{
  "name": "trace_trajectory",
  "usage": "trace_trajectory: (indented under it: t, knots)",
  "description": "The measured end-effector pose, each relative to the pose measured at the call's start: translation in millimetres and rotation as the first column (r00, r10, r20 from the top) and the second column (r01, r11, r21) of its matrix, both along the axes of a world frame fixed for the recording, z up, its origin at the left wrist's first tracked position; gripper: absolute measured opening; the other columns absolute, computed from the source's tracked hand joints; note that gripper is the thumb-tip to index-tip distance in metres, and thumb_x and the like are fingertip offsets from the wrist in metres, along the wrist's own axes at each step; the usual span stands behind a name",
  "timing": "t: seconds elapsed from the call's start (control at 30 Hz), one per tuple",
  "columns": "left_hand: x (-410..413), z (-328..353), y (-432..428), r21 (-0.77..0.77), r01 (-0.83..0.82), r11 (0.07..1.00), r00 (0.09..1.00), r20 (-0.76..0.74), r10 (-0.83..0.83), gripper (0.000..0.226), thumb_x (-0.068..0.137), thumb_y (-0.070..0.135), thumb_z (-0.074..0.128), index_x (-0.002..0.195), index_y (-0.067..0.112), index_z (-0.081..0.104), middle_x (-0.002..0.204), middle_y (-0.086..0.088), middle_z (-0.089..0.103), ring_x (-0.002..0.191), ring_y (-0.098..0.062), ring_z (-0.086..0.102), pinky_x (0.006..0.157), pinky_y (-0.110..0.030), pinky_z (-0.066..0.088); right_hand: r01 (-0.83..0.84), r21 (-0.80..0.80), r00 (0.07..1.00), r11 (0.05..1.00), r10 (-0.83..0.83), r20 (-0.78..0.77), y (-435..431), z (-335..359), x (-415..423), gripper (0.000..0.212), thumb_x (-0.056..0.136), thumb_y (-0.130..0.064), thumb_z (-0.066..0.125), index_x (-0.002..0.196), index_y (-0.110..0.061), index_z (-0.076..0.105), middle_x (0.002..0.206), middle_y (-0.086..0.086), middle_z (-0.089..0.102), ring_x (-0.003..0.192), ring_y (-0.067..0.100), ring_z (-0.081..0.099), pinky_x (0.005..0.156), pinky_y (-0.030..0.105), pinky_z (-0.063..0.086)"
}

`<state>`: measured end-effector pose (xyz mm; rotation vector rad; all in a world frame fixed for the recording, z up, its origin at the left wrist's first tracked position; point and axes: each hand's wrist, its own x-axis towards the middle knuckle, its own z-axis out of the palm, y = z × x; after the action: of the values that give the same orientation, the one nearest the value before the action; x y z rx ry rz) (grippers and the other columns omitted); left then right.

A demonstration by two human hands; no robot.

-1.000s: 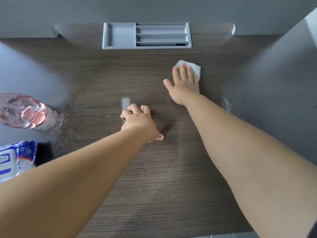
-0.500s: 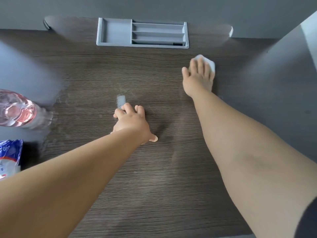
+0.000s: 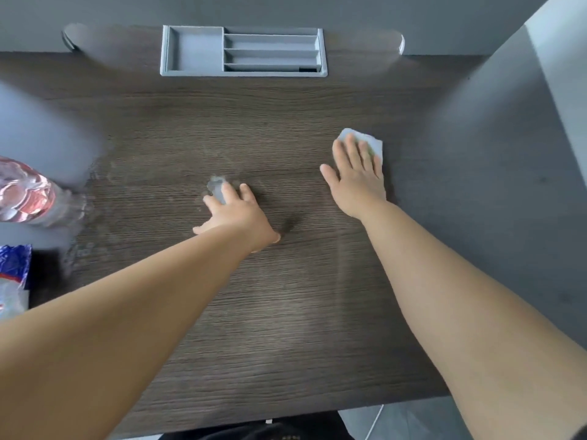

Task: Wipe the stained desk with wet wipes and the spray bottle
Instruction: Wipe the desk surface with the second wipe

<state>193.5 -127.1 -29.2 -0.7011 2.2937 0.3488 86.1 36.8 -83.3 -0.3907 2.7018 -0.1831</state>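
— How many hands are on the desk (image 3: 286, 328)?

— Two, both of mine. My right hand (image 3: 357, 179) lies flat toward the back right of the dark wood. Its fingers are straight and side by side, pressing down on one wet wipe (image 3: 371, 142). Only the wipe's far corners show past my fingertips.

— And the other?

— My left hand (image 3: 236, 217) is near the middle, well apart from the right. Its fingers are loosely bent and a little spread, tips on the wood, thumb out to the side. It grips nothing I can see. Two fingertips touch one small grey patch (image 3: 216, 185); whether that is a scrap of wipe or a wet mark, I cannot tell.

— Where is the spray?

— One spray bottle (image 3: 27, 193), clear with pink liquid, stands blurred at the left edge. Nearer me is one pack of wet wipes (image 3: 12, 274), blue and white, cut off by the frame. Pale smears (image 3: 95, 217) mark the wood beside them.

— Anything at the back?

— One grey organiser tray (image 3: 165, 50) is set into the desk. It has four compartments: one wide on the left, three narrow slots on the right. The nearest slot holds one small dark item (image 3: 307, 69).
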Motion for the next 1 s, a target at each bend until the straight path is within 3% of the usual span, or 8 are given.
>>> trace_trajectory:
  t: [0.03, 0.17, 0.33, 0.5, 0.67, 0.77, 0.83, 1.0]
  knots:
    - [3.2, 2.7, 10.8, 0.005, 0.025, 1.000, 0.999, -0.036, -0.025, 0.107, 0.074, 0.059, 0.065, 0.149, 0.021, -0.001, 0.154, -0.005, -0.002, 0.141, -0.034, -0.001, 0.105, -0.059, 0.029, -0.020, -0.015, 1.000, 1.000, 0.020, 0.000, 11.4, 0.2, 2.6, 0.059, 0.099, -0.051, 0.007, 0.150, -0.028, -0.008, 0.157, -0.004, -0.019, 0.144, 0.016, -0.018, 0.117, 0.039, -0.010]
    - [21.6, 3.2, 66.5, 0.067, 0.177, 0.982, 0.965, -0.207, -0.160, 0.089, 0.081, 0.055, 0.058, 0.149, 0.025, 0.009, 0.153, -0.005, 0.006, 0.142, -0.032, 0.002, 0.111, -0.053, 0.022, 0.200, 0.040, 0.980, 0.979, -0.200, -0.004, 42.9, 5.2, 20.6, 0.058, 0.099, -0.048, 0.008, 0.150, -0.024, -0.007, 0.158, 0.001, -0.017, 0.144, 0.019, -0.017, 0.117, 0.041, -0.010]
    - [56.0, -12.4, 89.2, 0.004, 0.312, 0.950, 0.907, -0.298, -0.297, 0.079, 0.087, 0.047, 0.052, 0.149, 0.025, 0.007, 0.155, -0.005, 0.002, 0.143, -0.033, -0.003, 0.117, -0.047, 0.011, -0.134, 0.014, 0.991, 0.991, 0.134, 0.003, 61.9, 2.0, 69.1, 0.059, 0.099, -0.050, 0.012, 0.150, -0.027, -0.009, 0.157, -0.003, -0.019, 0.144, 0.016, -0.019, 0.117, 0.038, -0.011]
    - [84.7, -22.2, 90.1, -0.070, 0.358, 0.931, 0.869, -0.341, -0.359, 0.074, 0.090, 0.050, 0.047, 0.149, 0.027, 0.009, 0.156, -0.005, 0.002, 0.143, -0.032, -0.003, 0.117, -0.048, 0.005, 0.165, 0.061, 0.986, 0.984, -0.166, 0.015, 91.1, 4.5, 91.0, 0.061, 0.099, -0.050, 0.011, 0.150, -0.024, -0.009, 0.157, 0.001, -0.020, 0.144, 0.018, -0.020, 0.117, 0.040, -0.012]
    - [90.2, -28.0, 96.1, -0.079, 0.356, 0.931, 0.860, -0.363, -0.359, 0.068, 0.092, 0.050, 0.042, 0.149, 0.026, 0.013, 0.156, -0.007, 0.007, 0.143, -0.033, 0.001, 0.117, -0.050, 0.004, -0.200, 0.030, 0.980, 0.979, 0.200, 0.016, 103.6, 3.8, 131.2, 0.060, 0.098, -0.051, 0.013, 0.149, -0.028, -0.012, 0.156, -0.004, -0.023, 0.142, 0.014, -0.023, 0.116, 0.038, -0.013]
    - [88.2, -27.8, 91.6, -0.090, 0.375, 0.923, 0.853, -0.355, -0.382, 0.067, 0.092, 0.052, 0.041, 0.148, 0.027, 0.015, 0.155, -0.007, 0.010, 0.143, -0.034, 0.004, 0.117, -0.049, 0.006, 0.076, 0.039, 0.996, 0.996, -0.078, 0.034, 131.5, 4.5, 130.5, 0.059, 0.099, -0.050, 0.011, 0.149, -0.028, -0.011, 0.156, -0.002, -0.021, 0.142, 0.015, -0.023, 0.116, 0.038, -0.013]
    - [88.2, -28.1, 93.3, -0.080, 0.355, 0.931, 0.864, -0.351, -0.360, 0.067, 0.092, 0.051, 0.042, 0.148, 0.026, 0.015, 0.156, -0.008, 0.009, 0.143, -0.033, 0.002, 0.117, -0.050, 0.005, 0.142, 0.077, 0.989, 0.987, -0.145, 0.037, 124.4, 4.8, 147.5, 0.063, 0.098, -0.052, 0.010, 0.148, -0.023, -0.015, 0.154, 0.002, -0.026, 0.142, 0.019, -0.025, 0.115, 0.040, -0.016]
    - [108.0, -23.9, 122.5, -0.092, 0.384, 0.919, 0.821, -0.421, -0.385, 0.064, 0.094, 0.046, 0.040, 0.148, 0.023, 0.016, 0.155, -0.007, 0.009, 0.143, -0.033, -0.002, 0.117, -0.049, 0.000, -0.168, 0.033, 0.986, 0.985, 0.167, 0.024, 137.7, 6.0, 183.8, 0.060, 0.099, -0.051, 0.014, 0.147, -0.028, -0.014, 0.154, -0.005, -0.025, 0.141, 0.013, -0.025, 0.113, 0.035, -0.019]
